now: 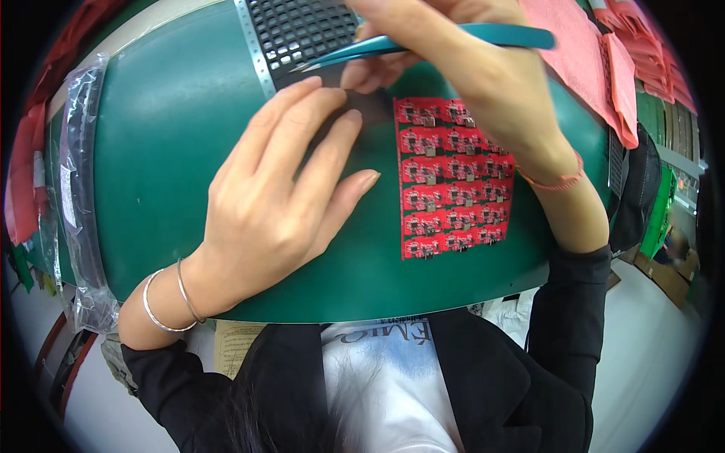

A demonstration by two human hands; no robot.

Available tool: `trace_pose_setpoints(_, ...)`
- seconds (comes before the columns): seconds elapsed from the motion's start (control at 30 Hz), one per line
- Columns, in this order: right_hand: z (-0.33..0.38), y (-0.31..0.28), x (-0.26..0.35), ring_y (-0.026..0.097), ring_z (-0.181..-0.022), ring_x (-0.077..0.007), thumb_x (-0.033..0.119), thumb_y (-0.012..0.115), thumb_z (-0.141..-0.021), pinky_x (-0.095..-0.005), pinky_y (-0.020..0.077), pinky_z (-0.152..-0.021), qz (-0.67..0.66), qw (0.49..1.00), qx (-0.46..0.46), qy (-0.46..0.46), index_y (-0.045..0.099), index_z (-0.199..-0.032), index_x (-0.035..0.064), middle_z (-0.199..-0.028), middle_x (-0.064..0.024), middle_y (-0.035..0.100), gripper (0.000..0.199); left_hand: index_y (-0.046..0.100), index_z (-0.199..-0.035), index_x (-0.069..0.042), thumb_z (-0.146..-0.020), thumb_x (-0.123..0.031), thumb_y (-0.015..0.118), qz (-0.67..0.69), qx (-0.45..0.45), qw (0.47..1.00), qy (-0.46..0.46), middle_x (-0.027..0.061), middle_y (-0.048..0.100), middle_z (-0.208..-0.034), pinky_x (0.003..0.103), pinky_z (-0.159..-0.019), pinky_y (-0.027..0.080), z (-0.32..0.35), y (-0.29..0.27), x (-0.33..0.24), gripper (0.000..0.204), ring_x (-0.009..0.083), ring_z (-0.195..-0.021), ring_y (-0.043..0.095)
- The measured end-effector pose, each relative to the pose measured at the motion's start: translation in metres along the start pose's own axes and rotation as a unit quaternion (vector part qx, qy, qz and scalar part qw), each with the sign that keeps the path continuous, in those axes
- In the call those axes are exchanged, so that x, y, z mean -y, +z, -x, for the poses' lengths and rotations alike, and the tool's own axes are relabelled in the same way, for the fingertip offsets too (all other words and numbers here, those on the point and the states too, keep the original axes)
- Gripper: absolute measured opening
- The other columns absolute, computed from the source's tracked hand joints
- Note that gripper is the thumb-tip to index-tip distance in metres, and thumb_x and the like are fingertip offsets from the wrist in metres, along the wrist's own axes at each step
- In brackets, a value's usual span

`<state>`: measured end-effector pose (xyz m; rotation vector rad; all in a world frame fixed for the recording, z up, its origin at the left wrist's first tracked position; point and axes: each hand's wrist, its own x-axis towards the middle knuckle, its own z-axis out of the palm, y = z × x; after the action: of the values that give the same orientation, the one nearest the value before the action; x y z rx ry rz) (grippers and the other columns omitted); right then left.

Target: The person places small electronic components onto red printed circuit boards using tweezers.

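Observation:
My right hand (483, 75), at the upper middle, grips teal tweezers (517, 36). Their thin tips point left, over the near end of a black pocketed strip (257, 47) with a pale, hole-punched edge. Small dark parts appear to sit in the strip's rows of pockets; I cannot make out their kind. My left hand (264, 189) lies palm down with its fingers stretched out and holds nothing visible. Its fingertips reach the strip's near end; whether they press on it is unclear. Beneath my right wrist lies a red panel of small circuit boards (457, 181), partly covered by that hand.
Everything lies on a green tabletop (166, 143) with a curved near edge. A clear plastic bag with a dark roll (81, 189) runs along the left side. Pink cloth or bag material (578, 64) is at the upper right, and a black bag (638, 192) is beyond the right edge.

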<state>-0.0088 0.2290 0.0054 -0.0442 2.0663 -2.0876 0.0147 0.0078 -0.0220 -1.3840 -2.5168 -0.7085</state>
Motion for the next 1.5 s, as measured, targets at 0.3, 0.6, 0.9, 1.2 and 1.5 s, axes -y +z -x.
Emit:
trace_pose_setpoints(0.3, -0.016, 0.008, -0.012, 0.069, -0.072, -0.0081, 0.020, 0.065, -0.105, -0.0206, 0.0550, -0.063, -0.017, 0.998, -0.008, 0.060, 0.064, -0.088, 0.0013, -0.081, -0.0062, 0.074, 0.025, 0.071, -0.112, 0.007, -0.075, -0.005, 0.081, 0.042, -0.017, 0.999, 0.003, 0.0204, 0.067, -0.121, 0.043, -0.095, 0.057, 0.000, 0.002, 0.008, 0.040, 0.0382, -0.116, 0.067)
trace_pose_setpoints(0.6, -0.019, 0.012, -0.010, 0.069, -0.071, -0.0080, 0.018, 0.066, -0.105, -0.0209, 0.0547, -0.061, 0.022, 0.997, -0.021, 0.071, 0.064, -0.088, 0.0006, -0.080, -0.0062, 0.073, 0.024, 0.071, -0.112, 0.009, -0.074, -0.006, 0.082, 0.015, -0.029, 0.999, 0.021, 0.0203, 0.067, -0.120, 0.040, -0.094, 0.059, 0.000, 0.007, 0.011, 0.042, 0.0364, -0.113, 0.068)
trace_pose_setpoints(0.9, -0.018, 0.009, -0.005, 0.066, -0.066, -0.0083, 0.017, 0.067, -0.104, -0.0213, 0.0544, -0.059, 0.040, 0.997, 0.003, 0.060, 0.065, -0.092, 0.0006, -0.080, -0.0066, 0.072, 0.021, 0.072, -0.114, 0.008, -0.073, -0.010, 0.085, 0.014, -0.004, 1.000, 0.021, 0.0171, 0.068, -0.118, 0.039, -0.092, 0.060, -0.006, 0.000, 0.007, 0.046, 0.0343, -0.111, 0.069)
trace_pose_setpoints(1.2, 0.086, -0.064, -0.002, 0.068, -0.067, -0.0202, 0.021, 0.046, -0.111, -0.0278, 0.0523, -0.056, 0.125, 0.991, 0.003, -0.055, 0.049, -0.090, 0.0024, -0.077, -0.0192, 0.068, 0.028, 0.073, -0.113, 0.004, -0.077, -0.012, 0.082, 0.048, -0.023, 0.994, 0.095, 0.0190, 0.068, -0.119, 0.046, -0.092, 0.059, -0.010, 0.005, -0.009, 0.040, 0.0395, -0.110, 0.068)
trace_pose_setpoints(1.5, 0.161, -0.076, -0.035, 0.076, -0.075, -0.0197, 0.010, 0.067, -0.102, -0.0286, 0.0617, -0.064, 0.038, 0.997, -0.072, 0.002, 0.063, -0.089, -0.0032, -0.085, -0.0138, 0.074, 0.019, 0.068, -0.124, 0.004, -0.074, -0.020, 0.083, 0.124, 0.078, 0.985, 0.091, 0.0260, 0.063, -0.135, 0.047, -0.103, 0.055, -0.025, 0.028, -0.052, 0.057, 0.0443, -0.126, 0.062)
